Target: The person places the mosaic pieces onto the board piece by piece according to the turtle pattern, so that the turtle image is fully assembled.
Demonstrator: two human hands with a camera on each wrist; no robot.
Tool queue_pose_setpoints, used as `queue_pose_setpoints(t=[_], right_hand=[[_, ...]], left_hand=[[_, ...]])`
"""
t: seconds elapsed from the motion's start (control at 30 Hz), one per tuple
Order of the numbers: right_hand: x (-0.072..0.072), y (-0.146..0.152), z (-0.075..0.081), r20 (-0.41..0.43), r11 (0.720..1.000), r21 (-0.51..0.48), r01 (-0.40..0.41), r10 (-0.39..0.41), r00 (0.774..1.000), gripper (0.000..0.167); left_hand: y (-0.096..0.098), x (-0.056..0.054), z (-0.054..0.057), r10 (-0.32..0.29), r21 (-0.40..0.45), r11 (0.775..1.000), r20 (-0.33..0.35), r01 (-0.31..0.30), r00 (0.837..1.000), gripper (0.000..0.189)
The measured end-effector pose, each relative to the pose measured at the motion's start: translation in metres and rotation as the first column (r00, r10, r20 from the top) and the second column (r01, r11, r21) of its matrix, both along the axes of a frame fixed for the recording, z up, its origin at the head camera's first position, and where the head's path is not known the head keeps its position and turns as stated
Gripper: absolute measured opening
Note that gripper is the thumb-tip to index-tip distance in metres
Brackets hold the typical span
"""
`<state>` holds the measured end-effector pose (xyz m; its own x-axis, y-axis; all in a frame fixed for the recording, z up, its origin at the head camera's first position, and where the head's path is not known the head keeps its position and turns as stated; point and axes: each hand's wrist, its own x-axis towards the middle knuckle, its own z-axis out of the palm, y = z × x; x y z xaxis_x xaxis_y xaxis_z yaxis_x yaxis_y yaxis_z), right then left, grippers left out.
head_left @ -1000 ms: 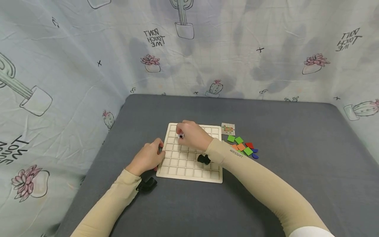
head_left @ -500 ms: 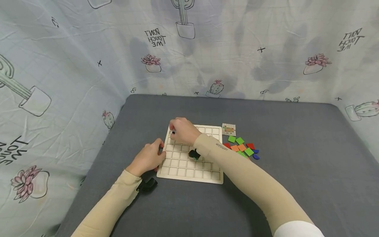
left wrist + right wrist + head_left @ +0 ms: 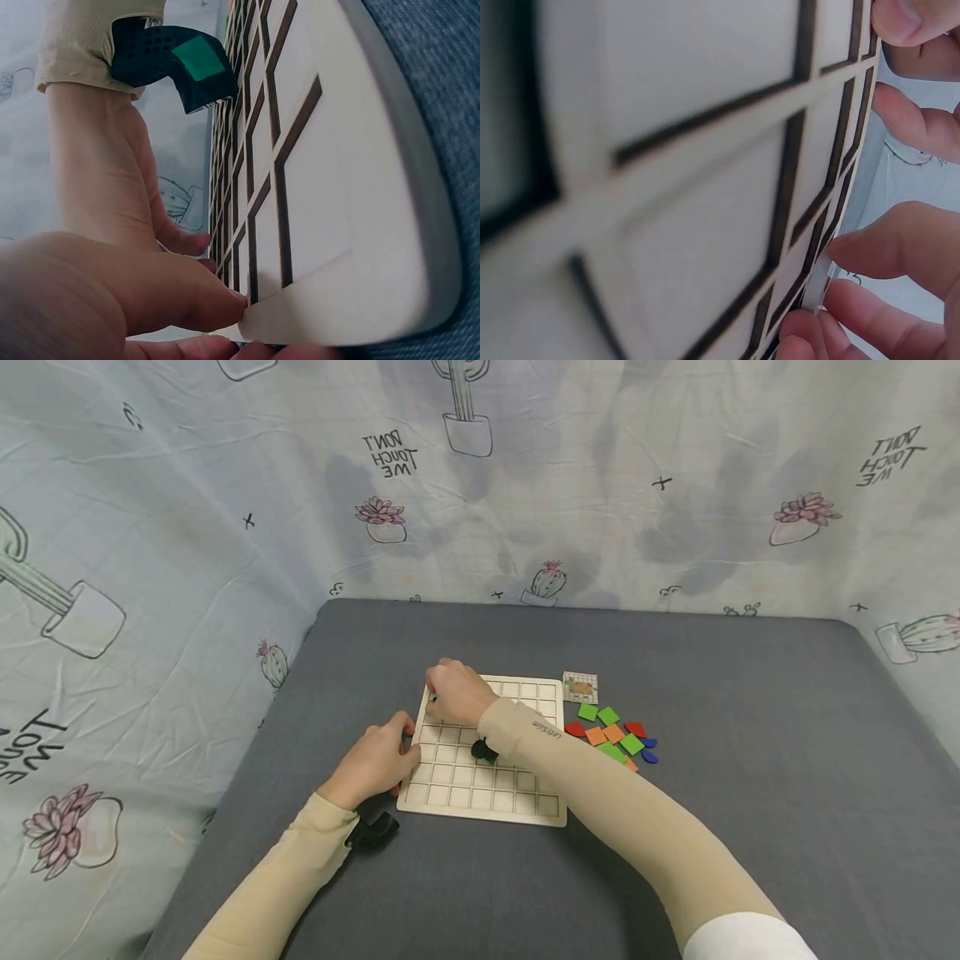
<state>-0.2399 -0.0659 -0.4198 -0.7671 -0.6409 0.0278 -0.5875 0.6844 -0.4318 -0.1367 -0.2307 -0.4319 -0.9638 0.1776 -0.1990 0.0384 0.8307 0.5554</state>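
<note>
A pale wooden grid board lies flat on the grey table. My left hand grips its left edge, thumb at the rim in the left wrist view and the other fingers partly hidden. Over the far left corner of the board, my right hand pinches a small thin whitish piece. In the right wrist view the piece stands tilted on edge between thumb and fingers, right at the outer cells. Most of its face is hidden by the fingers. Left-hand fingers show further up along that same edge.
Right of the board lie loose flat pieces: green tiles, orange tiles, red pieces and blue pieces. A small patterned card sits behind them. Wrist cameras hang under both forearms. Printed cloth walls the table.
My right hand has moved left to the board's far left corner with the small piece, uncovering a red piece beside the board. My left hand has stayed at the left edge.
</note>
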Motion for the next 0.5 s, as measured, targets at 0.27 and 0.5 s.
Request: queue_pose_setpoints(t=[0.27,0.5], right_hand=[[-0.0009,-0.0016,-0.0017,0.003,1.000,-0.002,0.002,-0.002,1.000,0.003],[0.0009,0.0018,-0.0018,0.030,1.000,-0.021,-0.009,0.010,1.000,0.010]], left_hand=[[0.0011,-0.0006,0.0002,0.010,-0.008,1.000,0.004,-0.010,1.000,0.025],[0.0017,-0.0008,-0.0005,0.012,-0.010,1.000,0.001,-0.012,1.000,0.026]])
